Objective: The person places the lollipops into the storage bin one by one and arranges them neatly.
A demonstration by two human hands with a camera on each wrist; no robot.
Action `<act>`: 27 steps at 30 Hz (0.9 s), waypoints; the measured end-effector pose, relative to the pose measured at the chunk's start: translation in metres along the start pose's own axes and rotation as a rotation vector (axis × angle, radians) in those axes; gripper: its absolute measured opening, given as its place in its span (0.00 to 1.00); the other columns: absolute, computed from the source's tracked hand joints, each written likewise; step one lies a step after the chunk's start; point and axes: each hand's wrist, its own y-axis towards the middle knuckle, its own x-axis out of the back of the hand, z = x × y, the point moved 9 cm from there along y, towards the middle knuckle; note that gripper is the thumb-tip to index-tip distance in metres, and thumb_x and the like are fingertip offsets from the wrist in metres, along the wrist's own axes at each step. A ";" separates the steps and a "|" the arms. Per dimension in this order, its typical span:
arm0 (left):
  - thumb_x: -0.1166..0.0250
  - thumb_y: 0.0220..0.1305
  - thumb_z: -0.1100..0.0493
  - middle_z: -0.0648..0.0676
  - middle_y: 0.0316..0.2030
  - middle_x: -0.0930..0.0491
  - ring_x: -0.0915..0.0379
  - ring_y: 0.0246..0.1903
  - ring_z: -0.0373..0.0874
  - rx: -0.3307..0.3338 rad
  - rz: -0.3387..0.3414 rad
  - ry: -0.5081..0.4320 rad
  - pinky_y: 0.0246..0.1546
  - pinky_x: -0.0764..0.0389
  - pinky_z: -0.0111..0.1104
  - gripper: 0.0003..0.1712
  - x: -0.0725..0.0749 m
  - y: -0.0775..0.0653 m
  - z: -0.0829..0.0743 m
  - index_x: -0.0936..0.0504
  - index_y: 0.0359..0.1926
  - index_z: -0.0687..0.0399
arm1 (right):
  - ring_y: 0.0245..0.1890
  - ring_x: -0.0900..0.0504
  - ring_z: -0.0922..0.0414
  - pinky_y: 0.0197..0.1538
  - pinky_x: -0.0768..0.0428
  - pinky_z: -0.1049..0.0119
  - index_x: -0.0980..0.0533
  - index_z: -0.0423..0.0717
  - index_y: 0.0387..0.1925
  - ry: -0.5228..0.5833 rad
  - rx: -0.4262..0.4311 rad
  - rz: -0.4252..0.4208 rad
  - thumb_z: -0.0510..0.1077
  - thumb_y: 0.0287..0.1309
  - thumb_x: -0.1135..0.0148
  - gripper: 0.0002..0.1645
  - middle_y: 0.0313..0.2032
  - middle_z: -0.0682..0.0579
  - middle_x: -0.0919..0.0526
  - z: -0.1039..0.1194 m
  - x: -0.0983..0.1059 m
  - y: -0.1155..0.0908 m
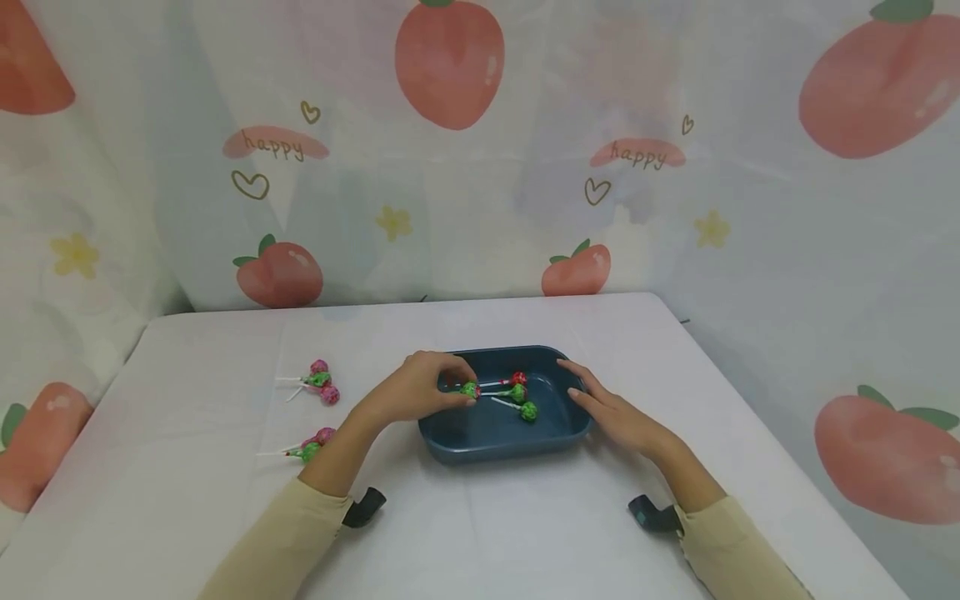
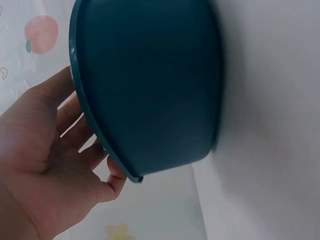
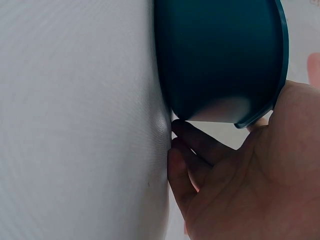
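My left hand [image 1: 426,387] reaches over the left rim of a dark blue tray [image 1: 480,447] and pinches a green-wrapped lollipop [image 1: 470,389] between thumb and fingers. Its stick is hidden. Beside it in the tray lie a red lollipop [image 1: 519,378], a green lollipop [image 1: 518,393] and another green one [image 1: 528,412], heads to the right. At the tray's right end my right hand [image 1: 618,417] rests with extended fingers on the rim. From the right wrist, other fingers [image 3: 205,142] show below the tray's outer wall, near the tabletop. The left wrist view hides the lollipop behind the tray wall.
On the white-covered table [image 1: 517,533], left of the tray, lies a group of pink and green lollipops [image 1: 321,380]. Nearer me is a second group [image 1: 309,448], partly behind my left forearm. A fruit-patterned curtain [image 1: 480,183] stands behind the table and along its sides.
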 end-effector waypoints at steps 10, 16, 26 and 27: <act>0.24 0.64 0.56 0.41 0.41 0.17 0.23 0.42 0.42 -0.045 0.031 0.011 0.44 0.21 0.34 0.14 -0.018 0.013 -0.014 0.13 0.50 0.50 | 0.79 0.55 0.37 0.69 0.53 0.26 0.53 0.70 0.82 -0.009 0.015 -0.008 0.64 0.82 0.63 0.34 0.81 0.45 0.53 0.000 0.000 0.000; 0.25 0.66 0.55 0.43 0.43 0.16 0.22 0.44 0.41 -0.071 0.052 0.019 0.45 0.21 0.34 0.15 -0.029 0.022 -0.020 0.13 0.52 0.51 | 0.79 0.55 0.37 0.69 0.53 0.26 0.53 0.70 0.82 -0.008 0.009 -0.006 0.64 0.81 0.63 0.34 0.81 0.45 0.53 0.000 0.001 0.000; 0.25 0.66 0.57 0.45 0.44 0.15 0.20 0.48 0.43 -0.097 0.042 -0.007 0.53 0.20 0.38 0.13 -0.048 0.040 -0.034 0.13 0.50 0.52 | 0.78 0.54 0.36 0.68 0.54 0.25 0.54 0.72 0.82 -0.007 -0.005 0.001 0.65 0.81 0.63 0.34 0.81 0.46 0.54 -0.002 0.000 0.000; 0.25 0.66 0.57 0.44 0.43 0.15 0.20 0.47 0.41 -0.105 0.045 -0.010 0.52 0.20 0.38 0.13 -0.050 0.042 -0.036 0.12 0.50 0.52 | 0.78 0.54 0.36 0.68 0.54 0.24 0.54 0.72 0.82 -0.007 -0.007 0.002 0.65 0.81 0.63 0.34 0.81 0.46 0.54 -0.002 0.000 0.000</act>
